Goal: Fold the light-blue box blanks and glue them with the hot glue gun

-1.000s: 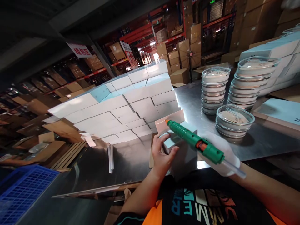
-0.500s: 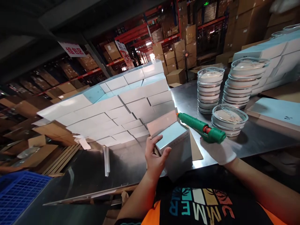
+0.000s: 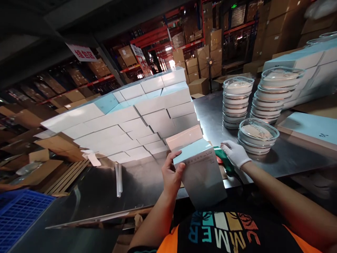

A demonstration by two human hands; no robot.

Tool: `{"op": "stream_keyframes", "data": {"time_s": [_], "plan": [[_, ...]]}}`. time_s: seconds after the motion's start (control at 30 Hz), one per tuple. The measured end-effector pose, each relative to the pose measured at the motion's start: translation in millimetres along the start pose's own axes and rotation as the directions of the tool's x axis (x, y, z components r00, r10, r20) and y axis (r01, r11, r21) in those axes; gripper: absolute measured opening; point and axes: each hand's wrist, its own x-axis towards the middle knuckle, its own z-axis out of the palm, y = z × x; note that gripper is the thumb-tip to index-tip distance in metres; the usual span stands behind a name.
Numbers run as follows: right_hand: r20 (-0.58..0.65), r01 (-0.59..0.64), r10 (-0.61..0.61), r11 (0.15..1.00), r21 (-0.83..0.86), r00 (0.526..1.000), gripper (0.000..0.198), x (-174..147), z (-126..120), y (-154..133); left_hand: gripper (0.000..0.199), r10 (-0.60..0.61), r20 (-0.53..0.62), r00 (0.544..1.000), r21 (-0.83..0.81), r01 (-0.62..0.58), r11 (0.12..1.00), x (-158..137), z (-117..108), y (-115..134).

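Observation:
My bare left hand grips a pale blue and white carton by its left side, thumb on the near face and fingers at the top edge. The carton is tilted above the table's front edge, and its pinkish top flap stands raised. To the right, a green hot glue gun rests low beside the carton, its nozzle end hidden behind it. My right hand, in a white glove, is just over the glue gun with fingers stretched forward. Its handle and cord show outside the hand.
Stacked white cartons form a wall across the metal table. Clear round containers stand in stacks at right, near a flat blue-topped box. White sticks lie left. A blue crate is at lower left.
The glue gun has gone from the carton's flap down to the table beside the carton, and my right hand has come off its handle. The carton is tilted slightly more toward me.

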Motion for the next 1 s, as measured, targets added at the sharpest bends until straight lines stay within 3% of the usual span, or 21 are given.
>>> {"op": "stream_keyframes", "data": {"time_s": [0.13, 0.23, 0.4, 0.47, 0.57, 0.67, 0.8, 0.9, 1.0], "plan": [[0.213, -0.018, -0.056, 0.943, 0.331, 0.976, 0.051, -12, 0, -53, 0.057, 0.064, 0.152, 0.986, -0.041, -0.058, 0.997, -1, 9, 2], [0.263, -0.017, -0.079, 0.939, 0.344, 0.961, 0.045, -17, -1, -76, 0.056, 0.118, 0.178, 0.977, -0.037, -0.113, 0.993, -2, 15, 1], [0.294, 0.150, -0.260, 0.925, 0.350, 0.920, 0.077, -24, -16, -58, 0.055, 0.256, 0.043, 0.966, -0.136, -0.248, 0.959, -4, 22, -2], [0.304, 0.244, -0.352, 0.908, 0.341, 0.885, 0.063, -29, -22, -51, 0.055, 0.308, 0.063, 0.949, -0.166, -0.294, 0.941, -1, 21, 2], [0.304, 0.368, -0.492, 0.847, 0.384, 0.816, 0.029, -36, -28, -54, 0.035, 0.414, 0.249, 0.876, -0.103, -0.401, 0.910, 6, 14, 10], [0.278, 0.438, -0.563, 0.804, 0.403, 0.778, 0.025, -36, -30, -60, 0.024, 0.498, 0.336, 0.799, -0.089, -0.500, 0.862, 14, 7, 12], [0.258, 0.454, -0.562, 0.808, 0.376, 0.786, 0.022, -35, -27, -60, 0.025, 0.500, 0.394, 0.771, -0.053, -0.525, 0.850, 23, -3, 15], [0.264, 0.549, -0.607, 0.793, 0.264, 0.750, 0.038, -43, -16, -64, 0.030, 0.443, 0.597, 0.669, 0.092, -0.606, 0.790, 29, -7, 34], [0.318, 0.694, -0.712, 0.695, 0.189, 0.627, 0.080, -49, -1, -73, 0.057, 0.261, 0.785, 0.562, 0.275, -0.694, 0.666, 31, -7, 60]]}}
